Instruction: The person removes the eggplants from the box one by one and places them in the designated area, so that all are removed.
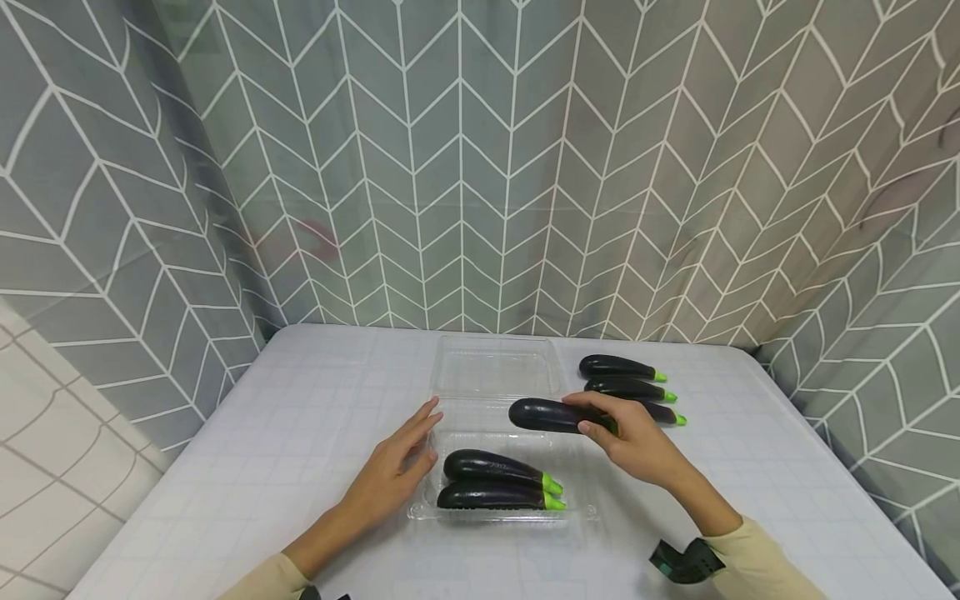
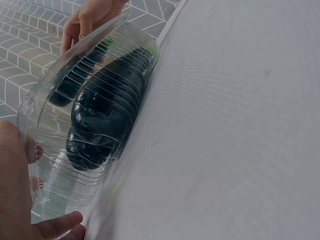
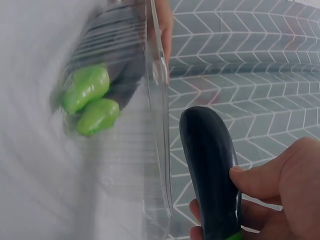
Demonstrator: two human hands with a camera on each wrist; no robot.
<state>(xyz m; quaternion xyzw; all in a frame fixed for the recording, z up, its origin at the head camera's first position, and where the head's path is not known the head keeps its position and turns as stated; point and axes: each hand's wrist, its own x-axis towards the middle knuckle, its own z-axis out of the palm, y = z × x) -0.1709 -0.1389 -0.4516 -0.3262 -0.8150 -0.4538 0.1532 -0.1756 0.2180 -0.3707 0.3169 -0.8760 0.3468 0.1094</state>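
Gripping glossy dark eggplant (image 1: pixel 551 415), right hand (image 1: pixel 637 440) fingers curled; left hand (image 1: pixel 393 475) flat against ribbed clear tray (image 1: pixel 581 508)

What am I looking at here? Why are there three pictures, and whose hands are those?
There is no machine here: a person works with bare hands and wears three cameras. The big picture comes from a camera on the head, looking down at a white table. The other two come from cameras strapped to each wrist, so they show the same scene from very close and at odd angles.

On the table lies an open clear plastic box with two dark eggplants in its lower half. The left hand rests with straight fingers against the box's edge. The right hand grips a third eggplant above the box; the right wrist view shows it close up. Three more eggplants wait on the table beyond.
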